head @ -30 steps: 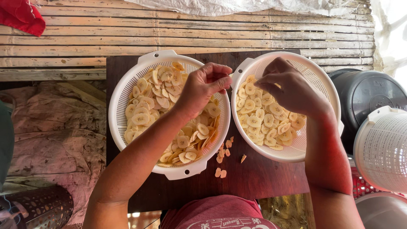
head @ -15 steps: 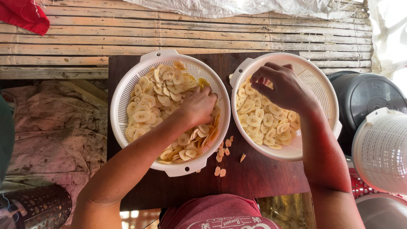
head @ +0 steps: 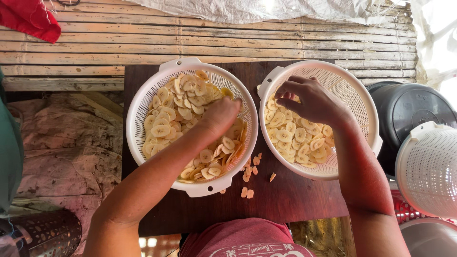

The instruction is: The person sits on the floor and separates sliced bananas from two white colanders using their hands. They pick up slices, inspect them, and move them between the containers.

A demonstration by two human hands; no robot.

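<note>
At frame centre, the left hand (head: 220,114) digs loosely curled into pale banana chips (head: 178,107) filling the left white plastic colander (head: 143,102); its grip is hidden. The right hand (head: 312,101) pinches chips over the right white colander (head: 354,81) on the dark wooden board (head: 285,200).

My one camera sits on the head and looks almost straight down, close over a dark wooden board (head: 285,200) at frame centre. My forearms enter from the bottom edge. A slatted bamboo wall (head: 95,43) fills the top of the frame. There is no second view to share anything with.
</note>
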